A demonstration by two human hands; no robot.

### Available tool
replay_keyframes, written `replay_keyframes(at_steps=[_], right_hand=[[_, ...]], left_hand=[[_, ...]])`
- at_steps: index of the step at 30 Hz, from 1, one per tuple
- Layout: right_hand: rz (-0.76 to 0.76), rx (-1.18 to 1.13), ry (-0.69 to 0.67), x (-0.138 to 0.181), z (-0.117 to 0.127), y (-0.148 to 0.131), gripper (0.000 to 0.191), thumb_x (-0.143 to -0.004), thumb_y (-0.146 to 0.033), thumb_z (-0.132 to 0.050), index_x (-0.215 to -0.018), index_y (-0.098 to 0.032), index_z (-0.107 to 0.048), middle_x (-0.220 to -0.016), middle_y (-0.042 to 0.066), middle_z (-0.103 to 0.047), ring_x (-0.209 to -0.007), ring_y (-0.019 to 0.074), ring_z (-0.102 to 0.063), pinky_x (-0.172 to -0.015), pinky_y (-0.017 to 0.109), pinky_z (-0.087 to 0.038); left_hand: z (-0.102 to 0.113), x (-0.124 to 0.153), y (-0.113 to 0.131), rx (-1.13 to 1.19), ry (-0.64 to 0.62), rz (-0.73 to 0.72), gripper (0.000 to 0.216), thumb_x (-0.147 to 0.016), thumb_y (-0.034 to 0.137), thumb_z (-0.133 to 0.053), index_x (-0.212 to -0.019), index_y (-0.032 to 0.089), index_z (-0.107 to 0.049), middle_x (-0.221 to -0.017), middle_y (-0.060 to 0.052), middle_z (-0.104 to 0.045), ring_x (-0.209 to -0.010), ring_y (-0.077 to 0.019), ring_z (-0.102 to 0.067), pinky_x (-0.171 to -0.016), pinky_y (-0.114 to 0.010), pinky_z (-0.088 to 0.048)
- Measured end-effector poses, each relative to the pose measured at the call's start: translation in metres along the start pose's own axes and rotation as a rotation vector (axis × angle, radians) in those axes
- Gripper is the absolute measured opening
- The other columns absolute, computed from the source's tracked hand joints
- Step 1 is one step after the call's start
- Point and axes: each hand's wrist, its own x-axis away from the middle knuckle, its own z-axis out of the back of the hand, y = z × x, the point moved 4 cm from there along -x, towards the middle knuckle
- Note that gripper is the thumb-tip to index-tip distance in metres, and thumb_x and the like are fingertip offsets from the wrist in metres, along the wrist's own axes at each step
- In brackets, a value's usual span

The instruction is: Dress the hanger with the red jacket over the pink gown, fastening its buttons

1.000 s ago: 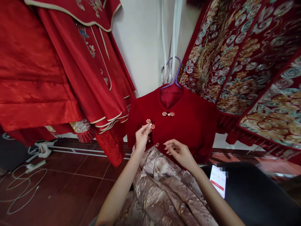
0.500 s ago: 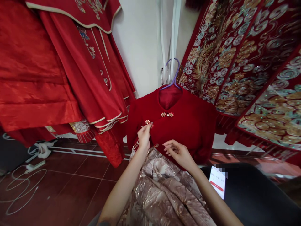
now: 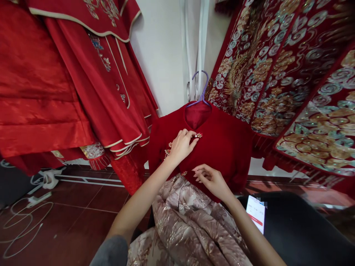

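Note:
A red velvet jacket (image 3: 222, 147) hangs in front of me on a purple hanger (image 3: 204, 90). My left hand (image 3: 181, 147) is on its upper front. The thumb and forefinger close around the near end of a pearl-and-flower clasp (image 3: 199, 135) below the neckline; the hand covers the clasp's left part. More jeweled flower ornaments (image 3: 168, 151) show beside the left wrist. My right hand (image 3: 209, 179) hovers by the lower front, fingers loosely bent and apart, holding nothing visible. Just left of its fingertips sits a small flower ornament (image 3: 184, 173). Shiny patterned brocade (image 3: 191, 214) spreads below.
Red garments with cream piping (image 3: 111, 77) hang on the left, and heavily embroidered ones (image 3: 277, 81) on the right. A lit phone (image 3: 255, 214) lies on a black seat (image 3: 299, 221). White cables (image 3: 30, 218) trail over the tiled floor (image 3: 80, 221).
My left hand has moved up and right, from the side ornament to the clasp below the neckline. The right hand stays in nearly the same place. The view has shifted slightly.

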Motion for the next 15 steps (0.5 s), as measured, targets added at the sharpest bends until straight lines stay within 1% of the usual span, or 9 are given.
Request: replay_keyframes(at_steps=[2,4,6,8,10,12,13,15], right_hand=[[0.007,-0.005,0.009,0.000,0.003,-0.002,0.020,-0.088,-0.034,-0.055,-0.097,-0.018,-0.063,-0.086,0.005,-0.070,-0.072,0.0145,-0.069,-0.066,0.026,-0.056],[0.007,-0.015,0.016,0.000,0.005,-0.005,0.021,-0.088,-0.035,-0.056,-0.097,-0.018,-0.063,-0.086,0.005,-0.070,-0.072,0.0147,-0.068,-0.065,0.027,-0.056],[0.006,-0.026,0.027,0.000,0.006,-0.008,0.021,-0.088,-0.036,-0.056,-0.097,-0.019,-0.063,-0.086,0.005,-0.070,-0.072,0.0149,-0.068,-0.065,0.027,-0.056],[0.005,-0.040,0.045,0.000,0.007,-0.011,0.022,-0.088,-0.037,-0.057,-0.098,-0.019,-0.063,-0.084,0.005,-0.070,-0.071,0.0150,-0.068,-0.065,0.027,-0.056],[0.005,-0.049,0.058,0.000,0.008,-0.013,0.023,-0.088,-0.039,-0.057,-0.098,-0.019,-0.063,-0.083,0.005,-0.070,-0.071,0.0154,-0.068,-0.066,0.028,-0.057],[0.017,-0.037,0.086,-0.003,0.012,-0.016,0.024,-0.088,-0.040,-0.057,-0.098,-0.019,-0.064,-0.084,0.006,-0.070,-0.073,0.0166,-0.068,-0.067,0.029,-0.057],[0.032,-0.013,0.127,-0.006,0.016,-0.018,0.024,-0.088,-0.040,-0.057,-0.098,-0.020,-0.064,-0.087,0.007,-0.070,-0.076,0.0173,-0.068,-0.067,0.029,-0.057],[0.086,0.071,0.289,-0.016,0.028,-0.029,0.023,-0.088,-0.039,-0.056,-0.098,-0.020,-0.065,-0.092,0.008,-0.069,-0.079,0.0179,-0.066,-0.068,0.029,-0.057]], left_hand=[[0.005,-0.006,0.004,-0.078,-0.021,-0.102,0.023,-0.093,0.036,-0.048,-0.099,0.020,-0.064,-0.097,-0.007,-0.059,-0.095,-0.0212,-0.053,-0.077,-0.032,-0.046],[0.008,-0.009,0.006,-0.119,-0.043,-0.245,0.023,-0.095,0.034,-0.045,-0.097,0.018,-0.062,-0.101,-0.008,-0.058,-0.098,-0.0219,-0.051,-0.085,-0.035,-0.044],[0.008,-0.011,0.007,-0.164,-0.080,-0.390,0.024,-0.096,0.031,-0.041,-0.097,0.017,-0.061,-0.100,-0.009,-0.059,-0.100,-0.0227,-0.051,-0.095,-0.039,-0.041],[0.003,-0.012,0.005,-0.205,-0.102,-0.479,0.026,-0.096,0.027,-0.036,-0.096,0.016,-0.060,-0.096,-0.009,-0.060,-0.102,-0.0234,-0.052,-0.102,-0.042,-0.036],[-0.003,-0.014,0.001,-0.215,-0.097,-0.505,0.028,-0.096,0.025,-0.032,-0.095,0.016,-0.059,-0.093,-0.010,-0.061,-0.104,-0.0241,-0.052,-0.105,-0.043,-0.033],[-0.010,-0.016,-0.003,-0.190,-0.087,-0.481,0.030,-0.096,0.025,-0.030,-0.095,0.016,-0.059,-0.093,-0.012,-0.061,-0.104,-0.0249,-0.053,-0.104,-0.043,-0.035],[-0.012,-0.017,-0.006,-0.167,-0.084,-0.459,0.031,-0.097,0.026,-0.029,-0.094,0.016,-0.059,-0.092,-0.012,-0.061,-0.103,-0.0254,-0.053,-0.102,-0.044,-0.036],[-0.016,-0.018,-0.009,-0.120,-0.079,-0.408,0.033,-0.097,0.027,-0.028,-0.092,0.015,-0.059,-0.089,-0.013,-0.062,-0.098,-0.0261,-0.055,-0.098,-0.045,-0.038]])
